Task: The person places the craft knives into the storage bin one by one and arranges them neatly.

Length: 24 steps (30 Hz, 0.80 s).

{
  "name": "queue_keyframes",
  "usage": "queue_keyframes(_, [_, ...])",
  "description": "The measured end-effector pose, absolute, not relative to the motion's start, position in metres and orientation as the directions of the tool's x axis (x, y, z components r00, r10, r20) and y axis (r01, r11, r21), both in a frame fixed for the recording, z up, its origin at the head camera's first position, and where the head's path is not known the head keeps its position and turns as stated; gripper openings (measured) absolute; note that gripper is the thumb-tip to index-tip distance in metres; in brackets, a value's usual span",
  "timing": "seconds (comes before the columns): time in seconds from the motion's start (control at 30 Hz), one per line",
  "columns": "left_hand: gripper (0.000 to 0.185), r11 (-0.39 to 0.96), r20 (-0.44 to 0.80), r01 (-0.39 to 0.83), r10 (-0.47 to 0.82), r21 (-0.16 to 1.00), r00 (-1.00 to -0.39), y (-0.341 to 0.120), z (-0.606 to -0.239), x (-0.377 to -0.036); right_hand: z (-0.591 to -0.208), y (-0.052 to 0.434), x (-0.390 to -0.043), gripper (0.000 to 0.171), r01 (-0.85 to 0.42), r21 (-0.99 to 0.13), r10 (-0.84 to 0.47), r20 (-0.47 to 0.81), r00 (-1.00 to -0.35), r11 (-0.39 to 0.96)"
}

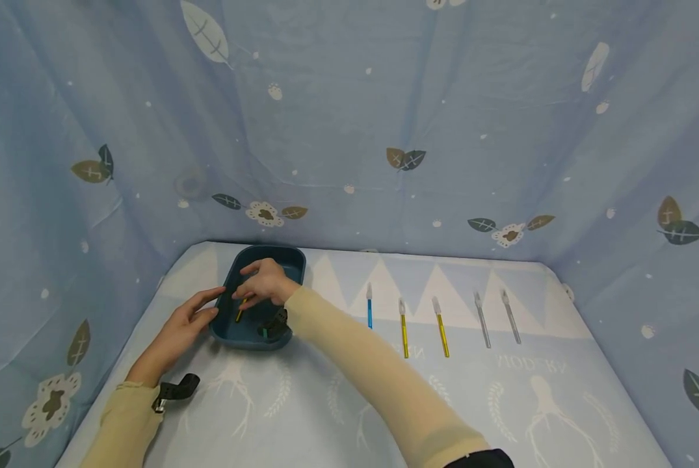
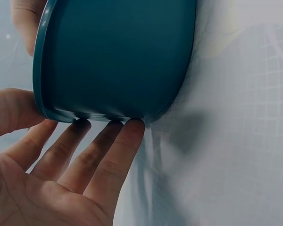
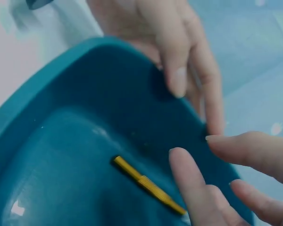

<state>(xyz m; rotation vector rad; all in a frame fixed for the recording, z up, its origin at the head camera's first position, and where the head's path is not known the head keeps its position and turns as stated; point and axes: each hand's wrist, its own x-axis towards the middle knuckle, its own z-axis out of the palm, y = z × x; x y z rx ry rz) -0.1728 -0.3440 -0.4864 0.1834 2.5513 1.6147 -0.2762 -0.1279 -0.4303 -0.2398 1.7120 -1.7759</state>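
A dark teal plastic basin [image 1: 240, 340] stands at the left of the table. My left hand [image 1: 181, 325] holds its left wall, with the thumb [image 3: 177, 82] over the rim and the fingers [image 2: 118, 162] against the outside. My right hand [image 1: 265, 283] hovers over the inside of the basin, fingers apart. Below those fingers a gold-coloured craft knife [image 3: 142, 180] with a knurled grip lies on the basin floor. One end of it is hidden behind a right fingertip in the right wrist view.
On the table right of the basin lie several capped craft knives in a spaced row: a blue one [image 1: 369, 312], two gold ones [image 1: 404, 331] and two silver ones [image 1: 482, 322]. A patterned blue curtain [image 1: 349, 130] rises behind and at both sides of the table.
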Motion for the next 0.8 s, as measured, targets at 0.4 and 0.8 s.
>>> queue_keyframes(0.4, [0.058, 0.428, -0.038, 0.034, 0.16, 0.903, -0.986, -0.343, -0.486, -0.174, -0.382, -0.096, -0.275, 0.058, 0.163, -0.982, -0.655, -0.186, -0.732, 0.097])
queue_keyframes(0.8, [0.058, 0.435, -0.019, 0.05, 0.152, 0.899, -0.988, -0.343, -0.489, -0.175, -0.358, -0.052, -0.263, 0.054, 0.037, -0.995, -0.666, -0.092, -0.74, 0.095])
